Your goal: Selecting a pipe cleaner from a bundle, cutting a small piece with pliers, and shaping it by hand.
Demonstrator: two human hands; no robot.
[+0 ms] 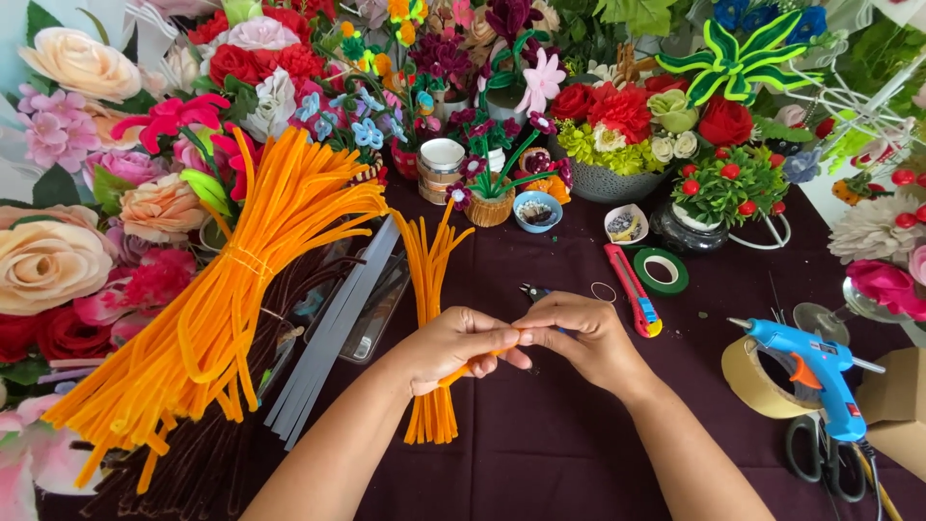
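My left hand (453, 345) and my right hand (579, 336) meet over a dark purple table (579, 453), both pinching one orange pipe cleaner (470, 368) that runs between their fingertips. A small loose bunch of orange pipe cleaners (431, 280) lies on the table under my left wrist. A large tied bundle of orange pipe cleaners (222, 309) rests further left. Small pliers (532, 291) peek out just behind my right hand.
A red utility knife (632, 287), a green tape roll (661, 271) and a thin wire ring (603, 290) lie behind my hands. A blue glue gun (815, 371), a tan tape roll (757, 381) and black scissors (820, 453) sit at right. Artificial flowers and pots crowd the back and left.
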